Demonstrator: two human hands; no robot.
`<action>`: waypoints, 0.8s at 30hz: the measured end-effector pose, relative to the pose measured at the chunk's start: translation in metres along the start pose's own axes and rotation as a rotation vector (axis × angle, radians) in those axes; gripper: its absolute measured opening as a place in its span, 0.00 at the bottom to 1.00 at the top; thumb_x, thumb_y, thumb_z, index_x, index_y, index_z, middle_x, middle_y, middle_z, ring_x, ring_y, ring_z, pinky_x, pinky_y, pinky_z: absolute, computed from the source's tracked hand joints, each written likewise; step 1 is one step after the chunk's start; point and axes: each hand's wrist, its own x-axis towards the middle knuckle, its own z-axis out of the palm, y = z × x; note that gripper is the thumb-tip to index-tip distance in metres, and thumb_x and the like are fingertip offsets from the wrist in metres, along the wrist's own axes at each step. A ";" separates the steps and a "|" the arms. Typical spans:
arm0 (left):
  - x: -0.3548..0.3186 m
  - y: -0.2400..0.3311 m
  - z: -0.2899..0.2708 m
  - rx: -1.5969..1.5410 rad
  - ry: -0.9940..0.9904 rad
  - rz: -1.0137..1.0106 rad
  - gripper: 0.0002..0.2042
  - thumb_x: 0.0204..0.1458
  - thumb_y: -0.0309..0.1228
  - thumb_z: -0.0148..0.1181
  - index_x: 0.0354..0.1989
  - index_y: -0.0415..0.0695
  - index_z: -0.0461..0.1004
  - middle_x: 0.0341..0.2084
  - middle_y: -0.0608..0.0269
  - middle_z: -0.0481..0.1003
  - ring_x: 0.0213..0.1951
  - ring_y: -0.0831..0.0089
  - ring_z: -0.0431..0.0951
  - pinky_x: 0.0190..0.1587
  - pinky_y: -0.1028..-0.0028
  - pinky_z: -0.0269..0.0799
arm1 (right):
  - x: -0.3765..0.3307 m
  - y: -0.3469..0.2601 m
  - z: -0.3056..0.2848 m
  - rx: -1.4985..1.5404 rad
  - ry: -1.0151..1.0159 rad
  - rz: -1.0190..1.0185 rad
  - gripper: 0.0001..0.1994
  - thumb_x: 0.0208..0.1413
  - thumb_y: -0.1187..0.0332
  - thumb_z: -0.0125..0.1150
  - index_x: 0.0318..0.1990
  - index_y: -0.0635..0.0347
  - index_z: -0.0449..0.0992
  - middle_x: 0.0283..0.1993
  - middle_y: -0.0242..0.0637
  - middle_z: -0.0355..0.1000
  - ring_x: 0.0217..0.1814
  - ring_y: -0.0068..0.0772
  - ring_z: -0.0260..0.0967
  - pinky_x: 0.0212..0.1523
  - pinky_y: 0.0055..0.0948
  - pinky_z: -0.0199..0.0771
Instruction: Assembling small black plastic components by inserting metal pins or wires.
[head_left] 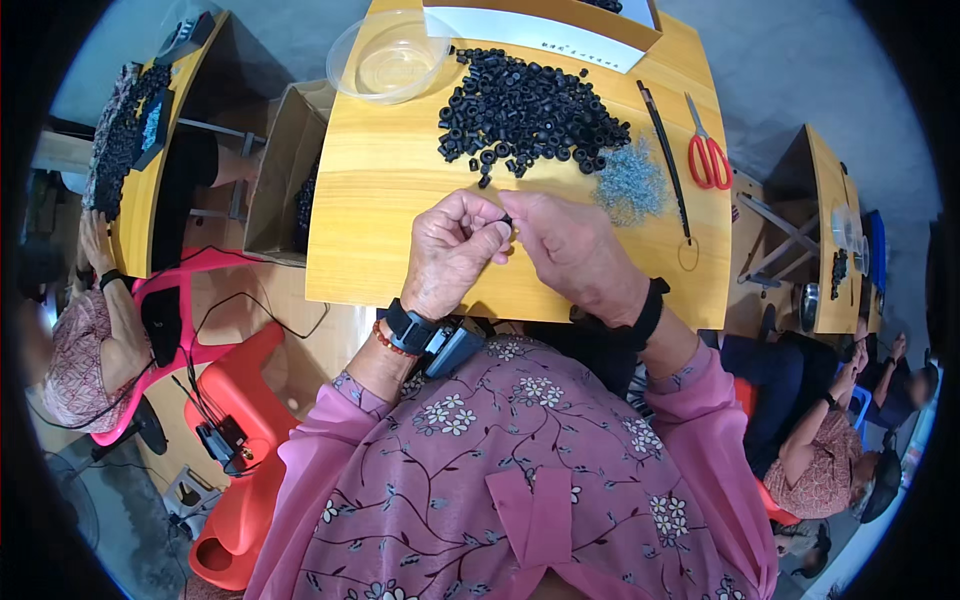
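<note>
One small black ring (pixel 506 219) is pinched between the left hand (pixel 455 252) and right hand (pixel 575 250). A large heap of black rings (pixel 525 110) is left untouched on the wooden table (pixel 380 200).

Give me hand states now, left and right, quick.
Left hand: closed, fingers pinching a small black ring.
Right hand: closed, fingertips meeting the left at the same ring.
</note>
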 end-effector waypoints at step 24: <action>0.002 0.004 -0.003 -0.194 0.026 -0.067 0.05 0.58 0.17 0.57 0.40 0.39 0.75 0.33 0.62 0.79 0.33 0.76 0.80 0.39 0.76 0.78 | -0.001 0.004 0.020 -0.033 0.074 -0.004 0.15 0.48 0.72 0.70 0.37 0.60 0.67 0.32 0.42 0.66 0.31 0.48 0.71 0.29 0.41 0.73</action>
